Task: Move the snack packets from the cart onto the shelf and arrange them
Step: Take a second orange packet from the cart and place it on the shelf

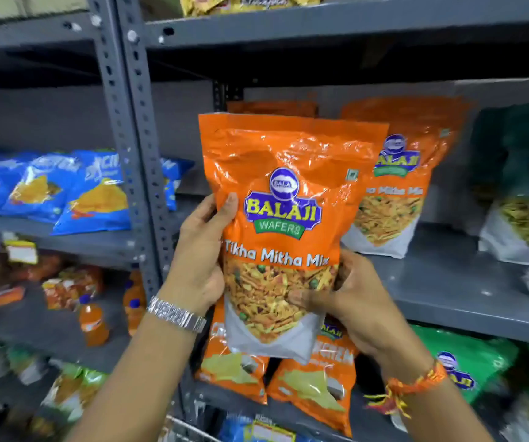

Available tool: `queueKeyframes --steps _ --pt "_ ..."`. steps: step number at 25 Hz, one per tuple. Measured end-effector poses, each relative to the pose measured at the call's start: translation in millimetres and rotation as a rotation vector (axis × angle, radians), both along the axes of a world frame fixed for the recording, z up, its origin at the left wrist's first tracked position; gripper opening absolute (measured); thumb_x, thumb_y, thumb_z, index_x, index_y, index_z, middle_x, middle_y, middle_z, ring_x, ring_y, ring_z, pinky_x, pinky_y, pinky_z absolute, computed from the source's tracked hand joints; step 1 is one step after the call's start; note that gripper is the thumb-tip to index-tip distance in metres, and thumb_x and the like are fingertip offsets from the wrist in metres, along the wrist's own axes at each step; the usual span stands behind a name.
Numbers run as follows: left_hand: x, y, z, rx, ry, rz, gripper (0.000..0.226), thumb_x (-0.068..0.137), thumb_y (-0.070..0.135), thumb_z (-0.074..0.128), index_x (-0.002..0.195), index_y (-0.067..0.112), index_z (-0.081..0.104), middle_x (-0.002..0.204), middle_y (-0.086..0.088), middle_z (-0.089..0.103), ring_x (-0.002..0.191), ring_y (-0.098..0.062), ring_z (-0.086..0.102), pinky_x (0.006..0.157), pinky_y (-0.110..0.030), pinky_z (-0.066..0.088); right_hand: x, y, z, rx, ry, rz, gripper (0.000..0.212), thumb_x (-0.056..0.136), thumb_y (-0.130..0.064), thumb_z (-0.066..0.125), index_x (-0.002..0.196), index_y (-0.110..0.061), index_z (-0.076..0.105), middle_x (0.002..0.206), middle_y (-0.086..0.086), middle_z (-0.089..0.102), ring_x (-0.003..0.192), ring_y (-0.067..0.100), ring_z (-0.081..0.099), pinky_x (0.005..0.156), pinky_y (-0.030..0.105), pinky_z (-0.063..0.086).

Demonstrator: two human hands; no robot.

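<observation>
On the far left, a row of glossy blue snack bags [65,189] lay leaning on the neighbouring grey metal shelf, and below them stood small orange drink bottles with blue caps [92,320] among blurred packets I could not read. The perforated grey steel upright [129,138] split that bay from the next. Just right of it the person's left hand [199,253], a silver metal watch band [177,314] on its wrist, gripped the left edge of a large shiny orange plastic pouch marked Balaji Wafers Tikha Mitha Mix [285,218], thumb across the front and fingers hidden behind. The pouch was upright, held in the air in front of the grey metal shelf board [448,282], not resting on it. The right hand [362,301], with an orange thread band [416,384] tied at the wrist, closed on the pouch's lower right corner, thumb pressed over the printed snack mix. Under the pouch, on the lower shelf, sat orange chip packets [314,387]. Behind and to the right, a second matching orange pouch [397,186] stood upright on the shelf board, with another orange top showing further back. Right again stood a dark green and white pouch [521,199], blurred, and below it bright green bags [473,362].
</observation>
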State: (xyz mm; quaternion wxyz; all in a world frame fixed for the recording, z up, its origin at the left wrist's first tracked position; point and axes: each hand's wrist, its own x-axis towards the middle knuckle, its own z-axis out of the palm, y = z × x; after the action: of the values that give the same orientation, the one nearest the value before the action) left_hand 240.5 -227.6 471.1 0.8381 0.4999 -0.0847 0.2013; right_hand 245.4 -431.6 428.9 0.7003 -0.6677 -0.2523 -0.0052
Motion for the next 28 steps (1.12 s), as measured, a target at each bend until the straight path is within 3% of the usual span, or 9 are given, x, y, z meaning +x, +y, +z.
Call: queueKeyframes --steps 6,11,14,16,21,24,28 --pt "51.6 -71.5 53.5 -0.007 -0.063 -0.186 0.034 0.094 0.021 0.065 0.128 0.013 0.065 0.117 -0.013 0.075 0.098 -0.026 0.074 0.086 -0.047 0.06 28.4 -70.3 51.3 0.07 -0.078 -0.167 0.061 0.062 0.019 0.079 0.118 0.001 0.062 0.107 0.013 0.076 0.098 0.025 0.075 0.077 0.034 0.062" --pt "89.6 -87.0 50.6 0.002 -0.07 -0.197 0.029 0.094 0.023 0.065 0.123 0.018 0.065 0.111 -0.008 0.077 0.093 -0.022 0.076 0.08 -0.043 0.062 66.5 -82.6 53.0 0.046 -0.028 -0.221 0.065 0.063 0.019 0.08 0.121 0.001 0.059 0.108 0.013 0.076 0.094 0.019 0.076 0.073 0.031 0.062" --pt "111.7 -87.8 43.7 0.017 -0.054 -0.187 0.036 0.094 0.025 0.065 0.13 0.019 0.063 0.117 -0.009 0.075 0.106 -0.029 0.073 0.089 -0.05 0.059 87.8 -82.6 46.6 0.031 -0.006 -0.244 0.065 0.064 0.018 0.08 0.122 0.0 0.058 0.106 0.009 0.076 0.093 0.015 0.076 0.075 0.03 0.062" --pt "123.9 -86.1 39.2 0.028 -0.05 -0.172 0.034 0.094 0.026 0.066 0.128 0.023 0.064 0.121 -0.01 0.074 0.112 -0.032 0.07 0.093 -0.054 0.056 99.5 -79.9 42.7 0.025 0.004 -0.247 0.065 0.065 0.015 0.081 0.123 -0.002 0.058 0.108 0.008 0.075 0.099 0.018 0.074 0.078 0.032 0.061" --pt "141.5 -82.4 29.9 0.021 -0.016 -0.124 0.028 0.09 0.031 0.069 0.118 0.03 0.068 0.114 -0.006 0.076 0.106 -0.028 0.072 0.094 -0.055 0.056 114.7 -75.2 36.3 0.006 0.014 -0.236 0.063 0.068 0.009 0.082 0.125 -0.007 0.059 0.114 0.007 0.074 0.109 0.022 0.07 0.09 0.041 0.059" --pt "140.9 -83.7 29.0 0.026 -0.019 -0.114 0.039 0.083 0.038 0.073 0.12 0.027 0.067 0.113 -0.007 0.077 0.105 -0.028 0.073 0.089 -0.052 0.058 116.9 -75.0 34.9 0.002 0.027 -0.238 0.064 0.07 0.009 0.081 0.126 -0.009 0.057 0.115 0.007 0.073 0.112 0.023 0.068 0.091 0.041 0.058" --pt "139.1 -77.8 26.1 0.013 -0.012 -0.085 0.034 0.089 0.027 0.071 0.123 0.024 0.066 0.114 -0.006 0.077 0.105 -0.026 0.073 0.085 -0.045 0.06 110.9 -74.4 33.3 -0.047 -0.001 -0.343 0.073 0.065 0.002 0.087 0.128 -0.013 0.053 0.119 0.004 0.07 0.113 0.023 0.066 0.096 0.046 0.055"
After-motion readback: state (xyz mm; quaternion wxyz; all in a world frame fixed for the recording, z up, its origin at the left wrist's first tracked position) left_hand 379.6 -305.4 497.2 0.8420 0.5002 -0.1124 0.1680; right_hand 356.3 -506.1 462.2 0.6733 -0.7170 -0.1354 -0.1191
